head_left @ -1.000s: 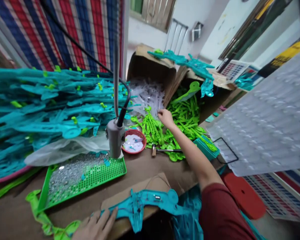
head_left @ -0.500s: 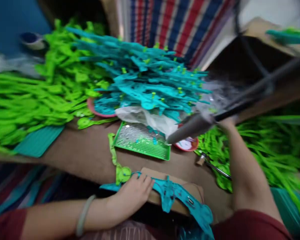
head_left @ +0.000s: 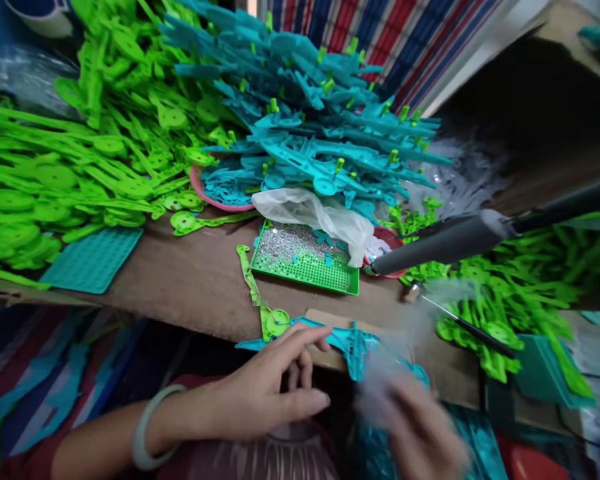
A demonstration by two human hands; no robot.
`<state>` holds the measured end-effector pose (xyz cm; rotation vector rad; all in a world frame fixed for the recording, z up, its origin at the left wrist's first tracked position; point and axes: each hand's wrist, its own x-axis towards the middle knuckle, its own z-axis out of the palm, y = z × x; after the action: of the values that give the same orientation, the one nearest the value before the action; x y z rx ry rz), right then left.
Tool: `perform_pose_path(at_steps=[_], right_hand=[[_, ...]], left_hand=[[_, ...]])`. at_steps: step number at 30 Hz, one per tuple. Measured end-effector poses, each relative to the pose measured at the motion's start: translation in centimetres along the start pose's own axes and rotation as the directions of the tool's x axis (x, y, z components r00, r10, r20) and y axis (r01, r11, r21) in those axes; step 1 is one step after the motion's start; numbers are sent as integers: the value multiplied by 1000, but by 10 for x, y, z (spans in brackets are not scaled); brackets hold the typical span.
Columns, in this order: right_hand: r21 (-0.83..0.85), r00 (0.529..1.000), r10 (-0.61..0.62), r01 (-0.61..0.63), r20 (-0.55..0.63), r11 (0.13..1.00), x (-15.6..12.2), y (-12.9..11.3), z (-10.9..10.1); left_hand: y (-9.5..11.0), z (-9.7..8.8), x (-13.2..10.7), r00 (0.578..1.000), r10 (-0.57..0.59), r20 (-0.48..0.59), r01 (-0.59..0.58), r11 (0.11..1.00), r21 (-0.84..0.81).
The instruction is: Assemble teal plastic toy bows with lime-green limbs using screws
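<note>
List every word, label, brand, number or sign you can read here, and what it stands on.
None: no lettering, number or sign can be read.
Small pixelated patch on the green piece beside the turquoise part: cannot tell whether it hides any text.
Translucent piece in the right hand: too blurred to show any marking.

Motion is blurring the right hand (head_left: 425, 427), shadow is filling the box (head_left: 573, 23), metal bits (head_left: 287, 250) are glinting, and the view is stretching toward its edges.
</note>
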<state>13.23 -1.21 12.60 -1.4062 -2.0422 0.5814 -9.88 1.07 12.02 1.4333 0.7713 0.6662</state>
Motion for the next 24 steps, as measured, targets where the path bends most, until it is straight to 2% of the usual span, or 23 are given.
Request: perform_pose_path(at_steps=[2, 3, 4, 6, 7, 9, 11, 14, 18, 24], right_hand=[[168, 997, -58, 50, 41, 985, -8, -11, 28], [242, 996, -71, 57, 49, 969, -4, -13, 41], [280, 996, -74, 58, 45, 958, 4, -13, 52], [222, 995, -88, 77, 43, 972, 28, -5, 69], [151, 986, -137, 122, 94, 981, 40, 1, 75], [73, 932, -228, 216, 281, 974, 57, 12, 85], [71, 879, -251, 244, 406, 967, 64, 18, 93], [89, 887, -226, 207, 404, 974, 62, 20, 100], [128, 887, -217, 179, 407, 975, 59, 20, 100], [107, 856, -242, 217, 458, 970, 63, 20, 97]], left_hand=[[-11, -12, -8, 990, -94, -101, 83, 991, -106], [-17, -22, -13, 968, -169, -184, 146, 980, -132], [-23, -36, -16, 929, -248, -275, 212, 965, -155], [-33, -67, -20, 825, -365, -431, 296, 930, -219], [-36, -81, -20, 801, -402, -443, 326, 914, -241], [-40, -101, -15, 795, -479, -371, 404, 876, -264], [-44, -108, -8, 795, -538, -279, 467, 837, -283], [-50, -101, 1, 783, -573, -242, 486, 806, -337], [-55, -93, 6, 766, -600, -229, 504, 783, -365], [-51, -98, 7, 720, -662, -208, 603, 745, -285]])
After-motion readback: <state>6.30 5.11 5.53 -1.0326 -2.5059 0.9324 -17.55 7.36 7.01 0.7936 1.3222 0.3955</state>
